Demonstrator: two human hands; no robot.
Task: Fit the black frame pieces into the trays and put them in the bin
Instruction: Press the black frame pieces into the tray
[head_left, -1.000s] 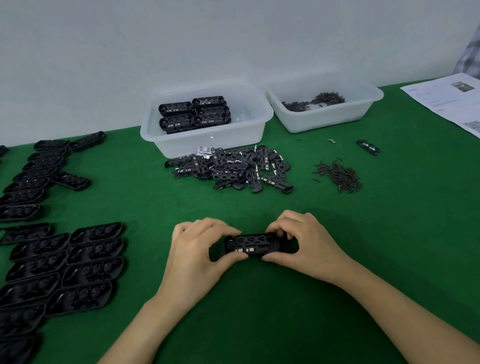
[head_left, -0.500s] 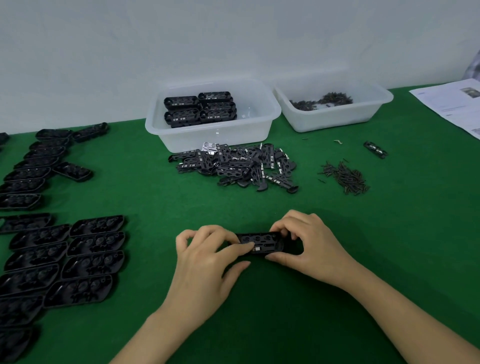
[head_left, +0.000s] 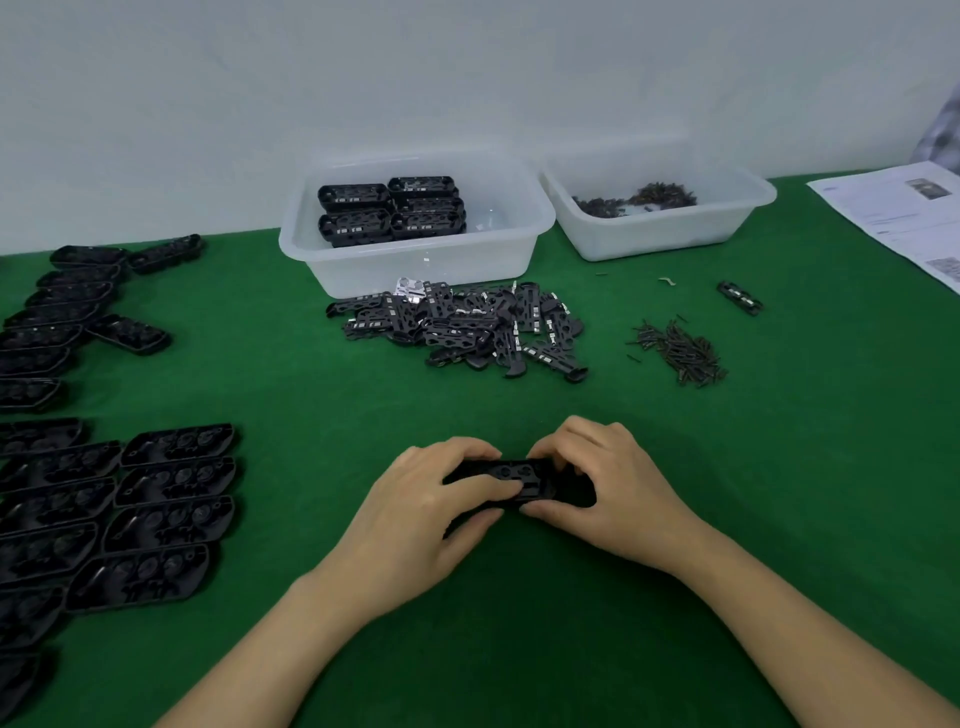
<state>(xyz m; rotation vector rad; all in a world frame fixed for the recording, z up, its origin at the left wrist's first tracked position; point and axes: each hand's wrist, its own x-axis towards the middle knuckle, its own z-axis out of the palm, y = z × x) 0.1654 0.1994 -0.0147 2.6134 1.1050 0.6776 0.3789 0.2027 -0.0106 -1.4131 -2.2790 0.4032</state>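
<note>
A black tray (head_left: 519, 478) with a frame piece in it lies on the green table between my hands. My left hand (head_left: 426, 514) grips its left end, fingers laid over the top and thumb below. My right hand (head_left: 608, 493) holds the right end with curled fingers and thumb. A loose pile of black frame pieces (head_left: 462, 327) lies beyond my hands. The clear bin (head_left: 524, 244) behind the pile holds several fitted trays (head_left: 389, 210). Rows of bare black trays (head_left: 150, 514) lie at the left.
A second clear bin (head_left: 727, 228) at the back right holds dark screws. More screws (head_left: 680, 351) lie loose on the table, with a single black piece (head_left: 740, 298) beyond them. Printed paper (head_left: 904, 218) lies at the far right.
My left hand has slid further over the tray's top, covering more of it. The right hand stays on the right end. The camera has shifted slightly.
</note>
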